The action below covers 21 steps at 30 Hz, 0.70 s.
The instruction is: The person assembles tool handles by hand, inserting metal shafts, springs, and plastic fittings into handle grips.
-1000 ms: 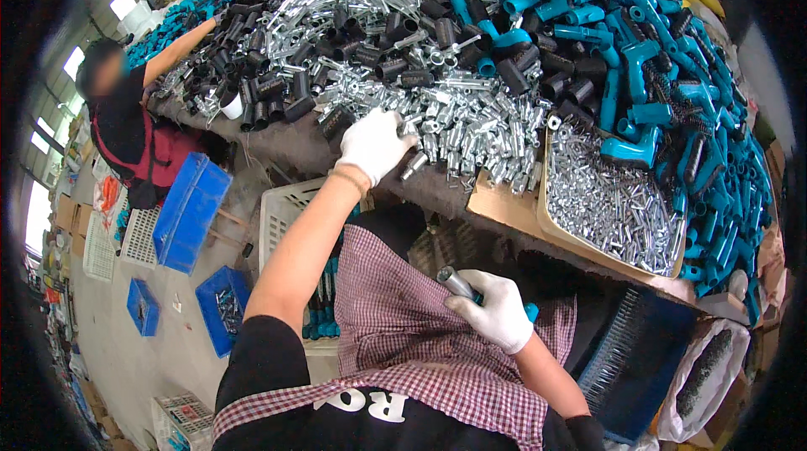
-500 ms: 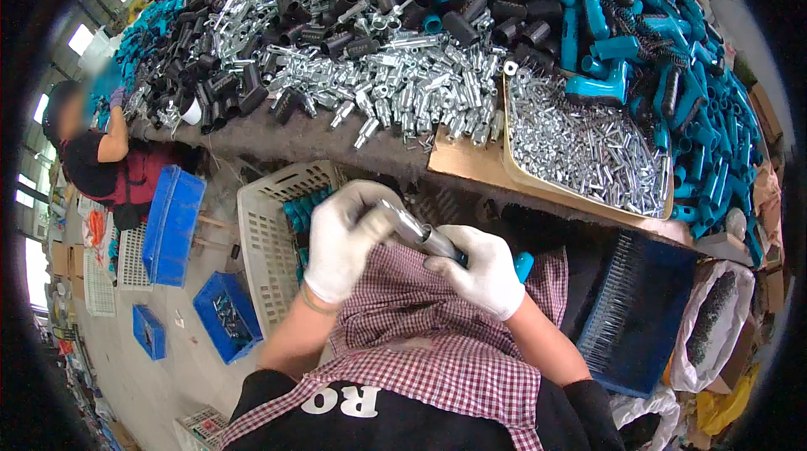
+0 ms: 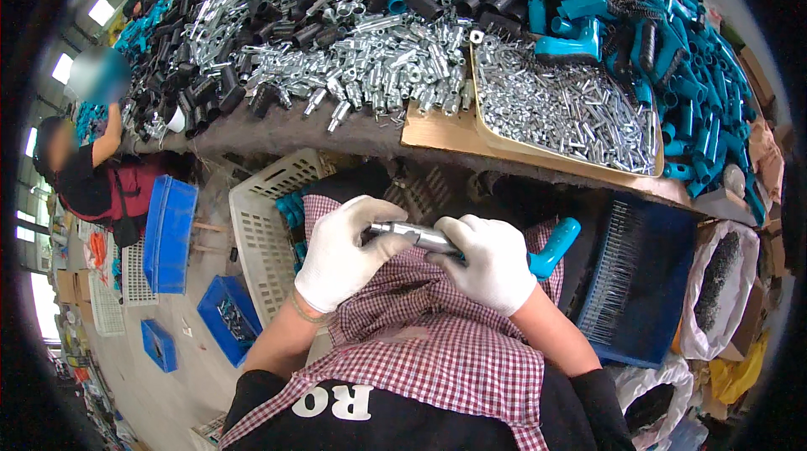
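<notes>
My left hand (image 3: pixel 340 256), in a white glove, pinches the left end of a shiny metal cylinder (image 3: pixel 427 237) between thumb and fingers. Wrapped around its right end is my gloved right hand (image 3: pixel 494 268). The cylinder lies nearly level above my checked apron. A curved teal handle (image 3: pixel 556 247) sticks out beyond the right hand; it seems to belong to the same held piece, but the join is hidden by the glove. Ahead on the bench, silver metal fittings (image 3: pixel 378 64) are heaped, with a shallow tray (image 3: pixel 538 148) of small metal pins and nuts beside them.
Teal pistol-shaped housings (image 3: pixel 706 98) pile up at the right of the bench. Black sleeves (image 3: pixel 227 85) lie to the left. Below stand a pale slatted crate (image 3: pixel 256 237), blue bins (image 3: pixel 171 237) and a dark blue tray (image 3: pixel 647 283). A co-worker (image 3: pixel 80 157) reaches over the bench at far left.
The metal cylinder has turned from sloping to nearly level, and the left hand has lowered slightly. More of the teal handle now shows past the right hand. The whole view has shifted slightly.
</notes>
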Tool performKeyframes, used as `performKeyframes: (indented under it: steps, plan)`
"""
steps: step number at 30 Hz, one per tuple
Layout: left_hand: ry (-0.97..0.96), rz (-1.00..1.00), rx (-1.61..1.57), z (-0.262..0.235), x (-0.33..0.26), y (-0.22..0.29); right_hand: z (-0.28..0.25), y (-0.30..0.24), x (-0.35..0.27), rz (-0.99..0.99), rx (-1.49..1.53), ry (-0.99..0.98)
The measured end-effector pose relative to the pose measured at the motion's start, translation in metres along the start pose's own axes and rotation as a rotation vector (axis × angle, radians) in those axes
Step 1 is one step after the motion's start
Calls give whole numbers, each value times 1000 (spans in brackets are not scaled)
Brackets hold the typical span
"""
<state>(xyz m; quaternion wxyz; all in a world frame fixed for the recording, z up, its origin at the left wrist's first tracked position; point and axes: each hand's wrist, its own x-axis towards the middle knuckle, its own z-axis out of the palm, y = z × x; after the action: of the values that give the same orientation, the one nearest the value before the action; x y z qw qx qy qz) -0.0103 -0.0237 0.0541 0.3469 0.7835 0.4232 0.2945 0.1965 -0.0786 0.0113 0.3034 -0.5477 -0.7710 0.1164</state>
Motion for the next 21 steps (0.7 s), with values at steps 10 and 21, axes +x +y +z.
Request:
performKeyframes:
  steps: [10,21]
  plan:
    - [-27,-49,119,-2,-7,17,-2,-6,-8,-41,-80,24]
    - [-259,633,66,-12,-6,8,-20,28,-4,17,814,-639]
